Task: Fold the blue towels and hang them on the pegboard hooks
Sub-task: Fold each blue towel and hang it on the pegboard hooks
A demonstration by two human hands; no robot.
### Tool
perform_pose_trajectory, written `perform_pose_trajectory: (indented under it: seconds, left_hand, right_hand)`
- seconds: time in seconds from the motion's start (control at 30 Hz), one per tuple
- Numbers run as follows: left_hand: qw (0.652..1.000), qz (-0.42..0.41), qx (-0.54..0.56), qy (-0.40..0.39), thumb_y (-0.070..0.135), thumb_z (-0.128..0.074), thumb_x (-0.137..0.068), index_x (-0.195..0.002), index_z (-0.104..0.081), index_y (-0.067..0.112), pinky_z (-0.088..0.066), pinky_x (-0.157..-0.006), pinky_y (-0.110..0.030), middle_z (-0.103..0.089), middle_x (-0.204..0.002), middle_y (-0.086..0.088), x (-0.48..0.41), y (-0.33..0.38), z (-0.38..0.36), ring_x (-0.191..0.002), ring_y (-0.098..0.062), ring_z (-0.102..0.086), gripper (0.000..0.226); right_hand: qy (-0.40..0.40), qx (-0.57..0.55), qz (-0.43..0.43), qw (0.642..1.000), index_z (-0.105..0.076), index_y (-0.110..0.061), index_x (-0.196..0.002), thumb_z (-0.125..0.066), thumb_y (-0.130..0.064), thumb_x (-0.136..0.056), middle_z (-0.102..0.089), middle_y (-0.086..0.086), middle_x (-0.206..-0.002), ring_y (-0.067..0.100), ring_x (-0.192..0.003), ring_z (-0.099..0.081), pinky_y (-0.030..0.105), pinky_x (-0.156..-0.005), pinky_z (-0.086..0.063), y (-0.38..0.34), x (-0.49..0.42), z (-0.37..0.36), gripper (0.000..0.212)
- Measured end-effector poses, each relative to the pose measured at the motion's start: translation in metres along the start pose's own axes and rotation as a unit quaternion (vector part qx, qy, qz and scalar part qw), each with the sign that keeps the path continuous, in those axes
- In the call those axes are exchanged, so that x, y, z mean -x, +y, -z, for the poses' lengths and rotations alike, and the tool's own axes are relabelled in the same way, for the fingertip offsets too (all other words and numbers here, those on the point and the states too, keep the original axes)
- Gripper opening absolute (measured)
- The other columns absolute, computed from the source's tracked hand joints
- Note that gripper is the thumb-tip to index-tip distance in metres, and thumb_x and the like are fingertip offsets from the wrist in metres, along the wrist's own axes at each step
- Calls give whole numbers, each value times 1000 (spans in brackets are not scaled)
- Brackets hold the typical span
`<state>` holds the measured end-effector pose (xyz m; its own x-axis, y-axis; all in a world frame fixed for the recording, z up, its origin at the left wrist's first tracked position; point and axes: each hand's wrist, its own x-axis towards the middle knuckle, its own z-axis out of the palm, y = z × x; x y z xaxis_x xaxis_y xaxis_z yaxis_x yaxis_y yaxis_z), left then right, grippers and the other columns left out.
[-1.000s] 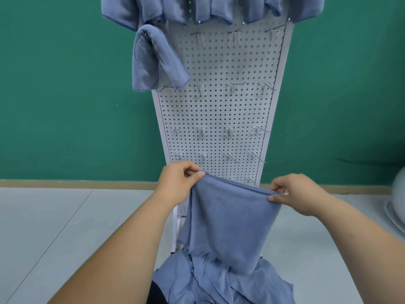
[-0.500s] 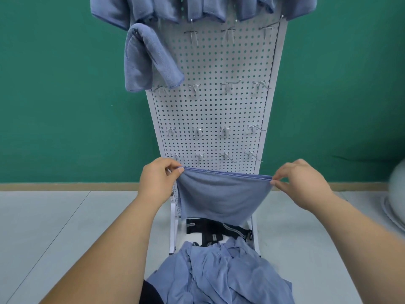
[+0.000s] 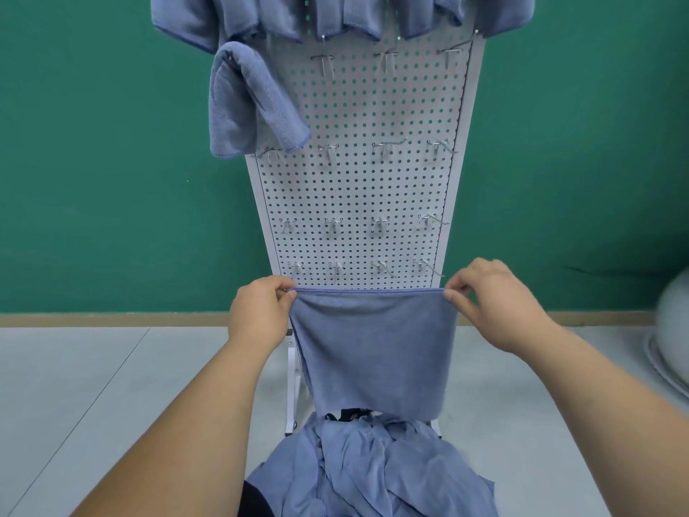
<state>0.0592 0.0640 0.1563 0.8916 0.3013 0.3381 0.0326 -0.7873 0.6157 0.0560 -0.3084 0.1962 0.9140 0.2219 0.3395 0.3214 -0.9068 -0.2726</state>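
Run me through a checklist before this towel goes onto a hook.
1. Left hand grip on the held towel: ok, pinching the top corner.
2. Right hand grip: ok, pinching the other top corner.
3. Top edge taut and level: ok.
4. Lower edge clear of the pile: cannot tell, they overlap in view.
5. Free hook on the pegboard: ok, bare beside the hung towel.
6. Folded narrow enough to hang: not ok, spread wide.
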Motion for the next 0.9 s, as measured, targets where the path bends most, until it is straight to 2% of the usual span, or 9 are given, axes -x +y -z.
perform_pose_trajectory:
  seconds: [0.1, 0.17, 0.23, 0.37, 0.5, 0.57, 0.67, 0.77, 0.9]
  left_hand:
    - [999, 18, -32, 13, 25, -68, -99, -105, -80, 25, -50, -73, -31, -77, -93, 9, -1, -4, 2, -87, -20, -66, 13]
    - [999, 19, -44, 18, 26, -68, -99, -103, -79, 27, -52, -72, -32, -78, -94, 8, -1, -3, 4, -87, -22, -66, 12]
    - [998, 20, -52, 22, 28, -67, -100, -101, -78, 28, -55, -72, -34, -77, -92, 9, -1, -1, 5, -86, -23, -66, 11]
    - [997, -11, -76, 11, 31, -66, -100, -100, -75, 30, -58, -73, -39, -76, -92, 7, 3, 6, 6, -86, -25, -66, 9]
    - [994, -74, -84, -3, 26, -61, -103, -100, -70, 23, -50, -69, -36, -69, -91, 4, 7, 17, 3, -82, -24, -59, 10]
    - [998, -61, -24, -17, 24, -61, -104, -101, -68, 22, -45, -69, -32, -68, -89, 6, 8, 21, 3, -78, -19, -60, 8]
    - [989, 7, 142, -48, 26, -61, -105, -100, -68, 22, -45, -75, -28, -70, -95, 7, 8, 26, 5, -82, -10, -62, 9]
    - [938, 82, 328, -74, 30, -60, -106, -101, -71, 19, -55, -87, -32, -74, -101, 3, 9, 34, 9, -88, -13, -63, 17]
    - [872, 126, 466, -83, 31, -62, -106, -106, -73, 12, -55, -92, -37, -76, -102, 0, 7, 43, 6, -91, -14, -67, 22]
  right_hand:
    - [-94, -315, -43, 943, -73, -24, -89, -67, -38, -102, -73, -1, -93, 19, -90, -66, 36, -86, -55, -10, 5, 13, 20]
    - [-113, -391, -53, 912, -77, -18, -88, -72, -34, -99, -78, 0, -91, 15, -86, -71, 29, -85, -57, -13, 9, 22, 20]
    - [-103, -322, -46, 940, -79, -23, -85, -79, -33, -94, -79, -7, -87, 10, -82, -73, 24, -79, -56, -9, 10, 23, 14]
    - [-43, -82, -54, 994, -74, -35, -80, -82, -38, -90, -74, -18, -78, -1, -78, -68, 29, -74, -55, 5, 8, 14, 13]
    - [34, -103, -69, 992, -68, -30, -92, -71, -36, -98, -71, -18, -88, 5, -87, -68, 28, -74, -53, 11, 6, 10, 9]
    - [36, -174, -95, 979, -66, -30, -93, -67, -36, -101, -73, -16, -91, 4, -90, -68, 23, -70, -47, 14, 7, 10, 10]
    - [31, -317, -138, 938, -68, -24, -96, -65, -33, -104, -77, -6, -87, 15, -86, -71, 32, -70, -48, 19, 8, 11, 13]
    - [52, -474, -167, 863, -71, -11, -103, -68, -27, -103, -77, 4, -87, 18, -81, -68, 37, -83, -56, 19, 7, 13, 17]
    - [84, -569, -199, 793, -75, -8, -103, -74, -26, -98, -76, 7, -88, 19, -80, -64, 38, -78, -52, 19, 1, 15, 18]
